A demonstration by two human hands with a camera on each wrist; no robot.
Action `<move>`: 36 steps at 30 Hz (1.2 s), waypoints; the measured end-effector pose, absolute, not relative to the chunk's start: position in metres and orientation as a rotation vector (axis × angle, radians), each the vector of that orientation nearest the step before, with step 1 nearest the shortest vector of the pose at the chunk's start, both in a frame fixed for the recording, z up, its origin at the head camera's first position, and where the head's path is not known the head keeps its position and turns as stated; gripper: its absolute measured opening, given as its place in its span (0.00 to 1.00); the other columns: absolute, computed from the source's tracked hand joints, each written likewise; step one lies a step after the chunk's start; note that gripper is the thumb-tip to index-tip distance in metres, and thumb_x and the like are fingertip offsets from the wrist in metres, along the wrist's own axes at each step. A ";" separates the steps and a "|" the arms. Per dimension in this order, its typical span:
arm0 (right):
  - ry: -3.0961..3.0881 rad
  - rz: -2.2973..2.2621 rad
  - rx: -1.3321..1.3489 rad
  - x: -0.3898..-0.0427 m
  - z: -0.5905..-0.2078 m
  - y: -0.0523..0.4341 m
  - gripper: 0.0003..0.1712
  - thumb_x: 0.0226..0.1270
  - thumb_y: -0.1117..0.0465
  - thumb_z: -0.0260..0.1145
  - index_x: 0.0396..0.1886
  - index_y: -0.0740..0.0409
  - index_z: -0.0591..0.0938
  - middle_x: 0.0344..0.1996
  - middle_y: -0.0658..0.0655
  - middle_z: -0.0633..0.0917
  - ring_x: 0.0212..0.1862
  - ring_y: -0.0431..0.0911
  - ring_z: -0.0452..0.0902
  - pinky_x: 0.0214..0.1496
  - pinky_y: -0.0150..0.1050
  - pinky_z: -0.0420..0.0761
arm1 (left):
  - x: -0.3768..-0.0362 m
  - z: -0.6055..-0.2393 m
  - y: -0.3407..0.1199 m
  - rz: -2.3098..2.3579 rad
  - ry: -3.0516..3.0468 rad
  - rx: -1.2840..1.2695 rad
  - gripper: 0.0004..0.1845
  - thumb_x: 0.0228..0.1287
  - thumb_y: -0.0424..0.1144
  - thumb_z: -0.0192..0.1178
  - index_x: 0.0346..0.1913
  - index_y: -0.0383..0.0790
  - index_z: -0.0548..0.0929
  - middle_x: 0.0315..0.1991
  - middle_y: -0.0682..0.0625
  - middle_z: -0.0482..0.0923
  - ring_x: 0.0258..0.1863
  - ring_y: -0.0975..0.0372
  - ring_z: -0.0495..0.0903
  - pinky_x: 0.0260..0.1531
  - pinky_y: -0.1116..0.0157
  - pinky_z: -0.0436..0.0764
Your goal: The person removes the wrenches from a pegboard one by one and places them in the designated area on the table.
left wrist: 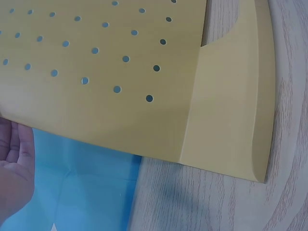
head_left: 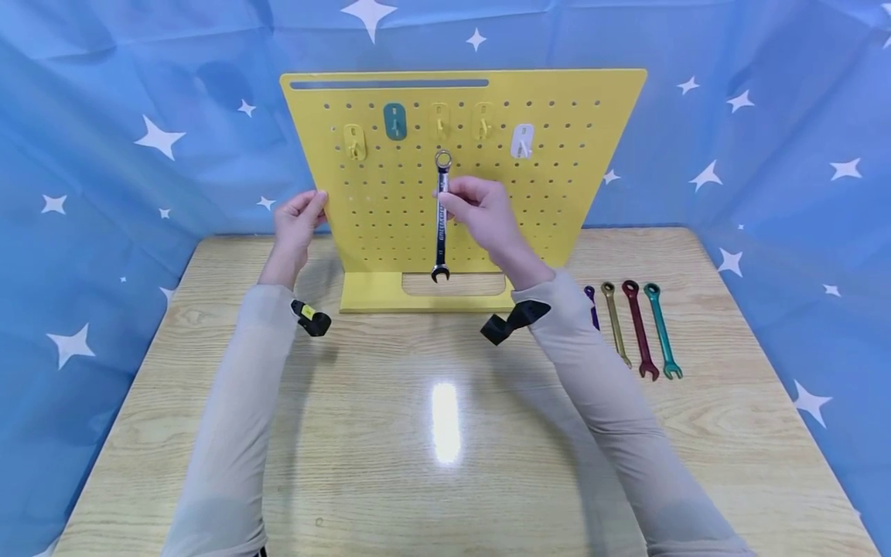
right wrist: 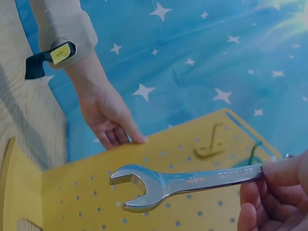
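My right hand [head_left: 480, 209] pinches a silver combination wrench [head_left: 442, 224] by its shaft. The wrench hangs upright in front of the yellow pegboard [head_left: 390, 224], ring end up and just below the middle yellow hook [head_left: 439, 121]. In the right wrist view the open jaw of the wrench [right wrist: 144, 187] points left. My left hand [head_left: 298, 220] grips the left edge of the pegboard between thumb and fingers; the fingers behind the board are partly hidden. Other hooks on the board are a yellow one [head_left: 354, 142], a teal one [head_left: 394, 122], another yellow one [head_left: 483, 121] and a white one [head_left: 522, 141].
Right of the board, several wrenches lie side by side on the wooden table [head_left: 390, 433]: purple [head_left: 591, 298], gold [head_left: 616, 323], dark red [head_left: 639, 329] and green [head_left: 663, 329]. My right sleeve partly covers the purple one. A blue star-patterned cloth [head_left: 174, 93] hangs behind.
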State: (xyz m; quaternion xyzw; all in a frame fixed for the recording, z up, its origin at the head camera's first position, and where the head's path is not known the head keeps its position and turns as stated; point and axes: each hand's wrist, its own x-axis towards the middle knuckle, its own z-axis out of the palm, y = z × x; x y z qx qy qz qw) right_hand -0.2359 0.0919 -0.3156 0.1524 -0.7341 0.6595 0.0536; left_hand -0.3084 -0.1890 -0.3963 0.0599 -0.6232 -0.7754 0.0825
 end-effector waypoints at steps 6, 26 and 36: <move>-2.267 1.975 0.365 -0.233 -0.319 0.115 0.09 0.66 0.69 0.61 0.37 0.76 0.79 0.27 0.52 0.80 0.29 0.40 0.72 0.35 0.30 0.77 | -0.308 -0.396 -0.189 -2.322 -1.865 0.181 0.04 0.60 0.36 0.64 0.29 0.46 0.86 0.28 0.55 0.82 0.30 0.66 0.81 0.34 0.74 0.81; -2.254 1.918 0.119 -0.219 -0.336 0.195 0.05 0.65 0.68 0.62 0.32 0.61 0.84 0.27 0.45 0.83 0.27 0.38 0.72 0.35 0.26 0.78 | -0.309 -0.396 -0.188 -2.319 -1.857 0.163 0.05 0.61 0.36 0.63 0.28 0.47 0.85 0.28 0.55 0.82 0.29 0.67 0.81 0.34 0.74 0.81; -2.212 1.912 0.069 -0.208 -0.341 0.236 0.05 0.65 0.69 0.62 0.31 0.61 0.84 0.26 0.45 0.83 0.27 0.37 0.74 0.33 0.25 0.78 | -0.311 -0.398 -0.189 -2.330 -1.852 0.156 0.04 0.60 0.36 0.64 0.29 0.46 0.86 0.27 0.55 0.82 0.30 0.67 0.81 0.34 0.74 0.81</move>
